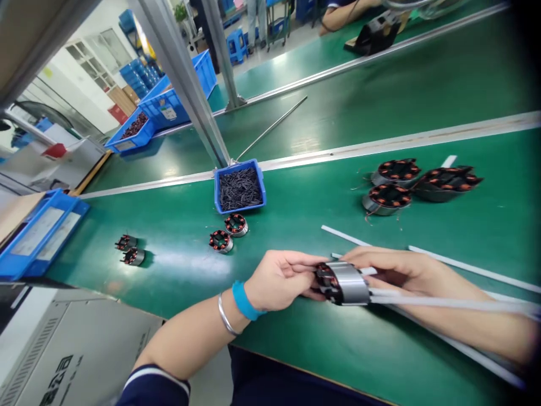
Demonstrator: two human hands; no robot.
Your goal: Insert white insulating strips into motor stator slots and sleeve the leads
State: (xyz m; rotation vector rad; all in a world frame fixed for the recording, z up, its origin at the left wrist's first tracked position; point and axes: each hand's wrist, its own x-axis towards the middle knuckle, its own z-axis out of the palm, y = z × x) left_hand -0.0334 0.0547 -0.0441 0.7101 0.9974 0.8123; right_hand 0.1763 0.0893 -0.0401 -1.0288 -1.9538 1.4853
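My left hand [282,279] pinches the left end of a metal stator [347,283] with copper windings, holding it just above the green table [296,344]. My right hand [399,269] wraps over the stator's right side, fingers closed, and grips long white strips [443,303] that run out of the stator to the right. More white strips [469,269] lie on the table beyond my right forearm.
A small blue bin of dark pieces [239,187] sits ahead, with two small stators [228,232] in front of it and two more [129,250] to the left. Three larger stators [406,183] lie at the right. Blue crates [169,101] and a metal post [190,84] stand behind.
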